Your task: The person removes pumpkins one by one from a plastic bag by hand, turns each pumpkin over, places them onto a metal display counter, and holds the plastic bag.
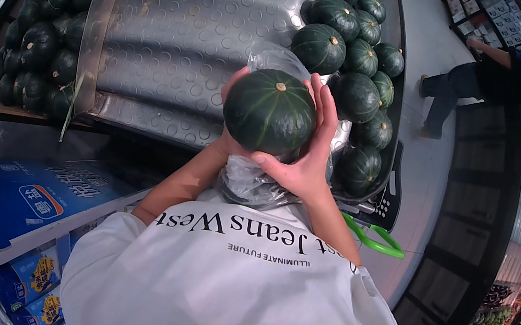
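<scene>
A dark green kabocha squash (270, 114) with a pale stem stub is held in front of my chest, stem side facing up. My right hand (312, 150) is closed round its right side, fingers reaching up along it and thumb under the near edge. My left hand (223, 142) grips the opposite side; most of it is hidden behind the squash, with fingertips showing at the upper left. A clear plastic bag (249, 181) lies crumpled beneath the squash, and clear plastic also shows beyond its far edge. Whether the squash is inside the bag, I cannot tell.
Ahead is a bumpy grey display mat (192, 34), with several kabochas (356, 97) piled along its right side. More kabochas (40, 43) fill the left bin. A blue box (27, 199) stands at lower left, a green handle (377, 240) at right. Another person (488, 80) is in the aisle.
</scene>
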`<state>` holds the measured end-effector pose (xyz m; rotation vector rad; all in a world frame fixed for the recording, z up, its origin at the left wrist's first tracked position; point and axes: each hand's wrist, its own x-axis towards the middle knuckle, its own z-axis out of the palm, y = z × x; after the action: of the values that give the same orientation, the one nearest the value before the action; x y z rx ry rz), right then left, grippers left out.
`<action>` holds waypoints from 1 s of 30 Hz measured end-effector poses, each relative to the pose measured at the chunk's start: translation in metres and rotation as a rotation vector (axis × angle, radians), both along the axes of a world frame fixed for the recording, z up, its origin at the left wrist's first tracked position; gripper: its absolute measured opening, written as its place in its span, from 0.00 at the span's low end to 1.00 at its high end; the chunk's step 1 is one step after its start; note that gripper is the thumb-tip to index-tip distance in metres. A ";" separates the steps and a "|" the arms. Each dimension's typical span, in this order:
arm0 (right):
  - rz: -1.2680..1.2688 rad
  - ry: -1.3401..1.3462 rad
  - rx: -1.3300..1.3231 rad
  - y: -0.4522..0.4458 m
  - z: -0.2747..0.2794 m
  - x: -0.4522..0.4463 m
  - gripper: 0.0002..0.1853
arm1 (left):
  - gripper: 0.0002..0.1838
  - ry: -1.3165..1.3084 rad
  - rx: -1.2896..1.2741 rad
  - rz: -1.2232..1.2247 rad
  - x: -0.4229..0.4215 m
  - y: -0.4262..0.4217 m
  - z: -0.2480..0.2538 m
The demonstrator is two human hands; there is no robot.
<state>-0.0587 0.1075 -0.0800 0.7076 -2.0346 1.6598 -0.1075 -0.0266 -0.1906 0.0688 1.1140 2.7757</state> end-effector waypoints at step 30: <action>-0.009 -0.098 -0.128 0.000 0.002 0.000 0.58 | 0.53 0.837 -0.653 0.448 0.021 0.002 0.038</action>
<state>-0.0591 0.1077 -0.0777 0.5826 -1.9726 1.8333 -0.0869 -0.0250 -0.1521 1.0892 2.4254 2.5651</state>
